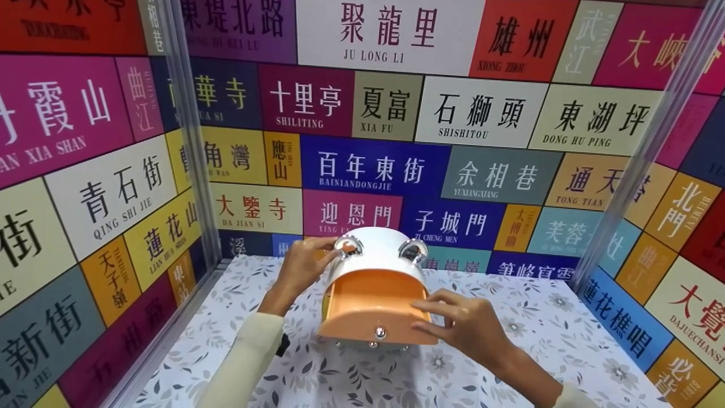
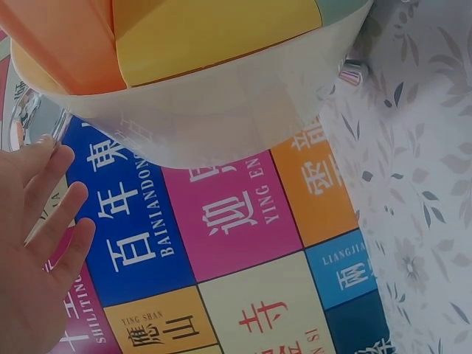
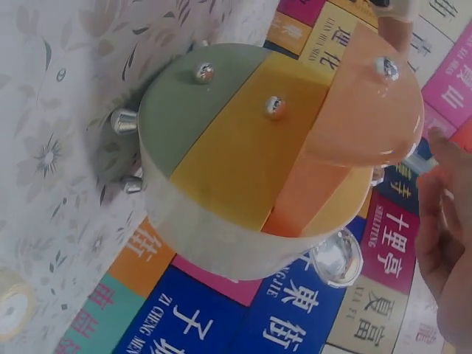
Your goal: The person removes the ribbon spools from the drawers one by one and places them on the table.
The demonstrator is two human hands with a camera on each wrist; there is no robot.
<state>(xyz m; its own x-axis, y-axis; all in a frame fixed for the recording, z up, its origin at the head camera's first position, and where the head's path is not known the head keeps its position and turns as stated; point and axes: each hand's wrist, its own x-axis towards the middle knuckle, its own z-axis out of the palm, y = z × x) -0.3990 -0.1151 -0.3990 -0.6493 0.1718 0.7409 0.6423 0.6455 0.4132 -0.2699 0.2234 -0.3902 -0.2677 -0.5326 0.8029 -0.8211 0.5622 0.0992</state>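
A small rounded drawer box (image 1: 376,243) stands on the floral-print table, with a white shell, silver ring-shaped ears and silver feet. Its top orange drawer (image 1: 374,323) is pulled well out, and its inside is visible. Below it, the yellow drawer (image 3: 258,125) and the green drawer (image 3: 195,96) sit in the shell, each with a round silver knob. My left hand (image 1: 303,269) pinches the left ring ear (image 1: 348,247), its other fingers loose. At the orange drawer's right front corner, my right hand (image 1: 470,323) holds the edge between thumb and fingers; the exact contact is partly hidden.
The patterned tabletop (image 1: 487,362) extends around the box. Colourful panels (image 1: 374,164) with Chinese lettering stand behind and at both sides, with clear corner strips (image 1: 195,130) between them. A pale round object (image 3: 13,306) is partly visible in the right wrist view.
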